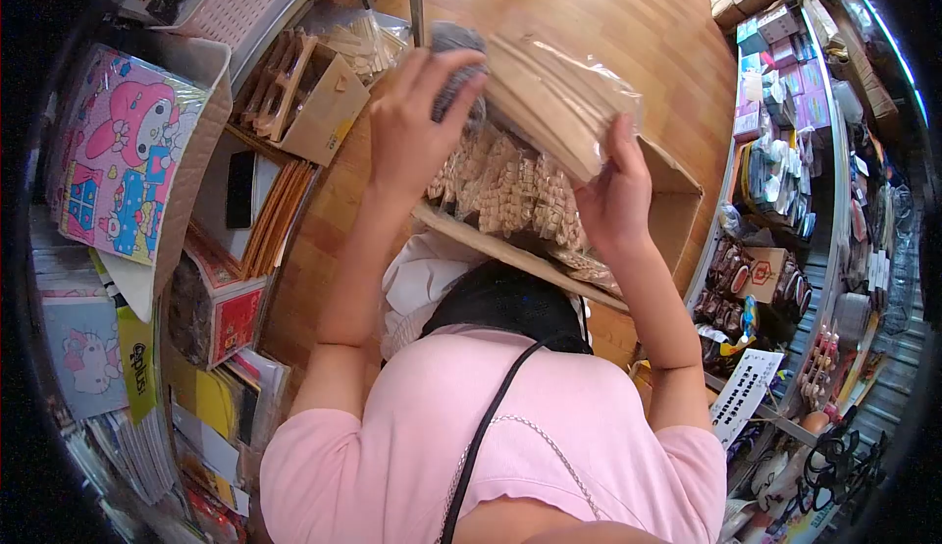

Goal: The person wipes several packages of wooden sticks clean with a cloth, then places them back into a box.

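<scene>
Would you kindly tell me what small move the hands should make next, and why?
Probably slide what looks like a grey cloth in the left hand along the packet of wooden sticks: the cloth is at one end, while the right hand holds the other above the cardboard box, leaving the wrapping between exposed.
</scene>
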Motion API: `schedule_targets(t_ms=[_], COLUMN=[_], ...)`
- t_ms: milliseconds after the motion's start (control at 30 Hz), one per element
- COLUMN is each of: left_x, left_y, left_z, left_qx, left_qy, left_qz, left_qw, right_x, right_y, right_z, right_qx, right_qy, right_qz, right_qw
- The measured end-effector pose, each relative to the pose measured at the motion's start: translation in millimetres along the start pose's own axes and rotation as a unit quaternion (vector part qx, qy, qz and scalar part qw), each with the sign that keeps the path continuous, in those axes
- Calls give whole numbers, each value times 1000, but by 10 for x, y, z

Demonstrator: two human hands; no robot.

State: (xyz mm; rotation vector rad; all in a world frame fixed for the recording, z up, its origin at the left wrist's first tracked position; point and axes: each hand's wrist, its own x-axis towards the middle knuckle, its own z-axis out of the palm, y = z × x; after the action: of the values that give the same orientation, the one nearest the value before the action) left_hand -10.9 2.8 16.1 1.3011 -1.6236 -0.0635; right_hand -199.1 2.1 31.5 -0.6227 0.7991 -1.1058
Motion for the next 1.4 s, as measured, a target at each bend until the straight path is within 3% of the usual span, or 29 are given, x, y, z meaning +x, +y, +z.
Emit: schedule_targets(t_ms=[33,67,200,267,500,567,600,700,733,767,833,900,933,1033,1067,1133,1233,1300,1367,1400], left_x=[28,27,-94,-226,24,175,250,128,49,-91,-310,-273,-235,39,133,284,70,-168,-287,-276], left_y=[9,72,626,766,693,523,405,400,552,690,882,888,886,712,555,283,364,702,944,930], left_z=[-1,2,296,546,560,463,444,504,444,475,603,620,617,541,530,503,493,442,506,517], left_qx=[-13,-12,-104,-1,-26,-75,-131,-106,-128,-127,-85,-88,-88,-110,-108,-124,-110,-168,-69,-70], left_qy=[79,100,9,-11,37,26,75,93,29,27,11,30,50,-1,1,98,104,1,58,58], left_qz=[-11,-22,11,59,66,-74,-97,-108,-140,-141,-34,-11,12,-52,-54,-90,-80,-134,-21,-22], left_qw=[997,995,994,998,997,994,984,984,981,981,996,996,995,993,993,983,985,977,996,996], right_x=[29,39,-30,-62,-77,-168,-178,-213,-174,-116,-71,-50,-41,-130,-147,-241,-204,-122,-107,-119], right_y=[-12,-17,17,71,48,93,135,179,159,119,62,47,44,115,176,211,185,133,131,140], right_z=[-26,-38,80,104,123,211,170,196,193,172,93,2,38,91,198,223,219,198,87,66], right_qx=[0,0,31,83,4,-17,-75,-130,-129,-108,-89,4,-35,-56,-64,-100,-138,-118,-105,-51], right_qy=[17,34,28,-5,-65,-98,-130,-101,-103,-76,-47,-76,-69,-52,-85,-96,-112,-93,-58,-68], right_qz=[-19,-37,-16,-30,-127,-153,-177,-204,-203,-193,-183,-95,-117,-103,-169,-153,-158,-214,-177,-150], right_qw=[1000,999,999,996,990,983,973,965,965,972,978,993,990,992,980,978,971,965,977,985])
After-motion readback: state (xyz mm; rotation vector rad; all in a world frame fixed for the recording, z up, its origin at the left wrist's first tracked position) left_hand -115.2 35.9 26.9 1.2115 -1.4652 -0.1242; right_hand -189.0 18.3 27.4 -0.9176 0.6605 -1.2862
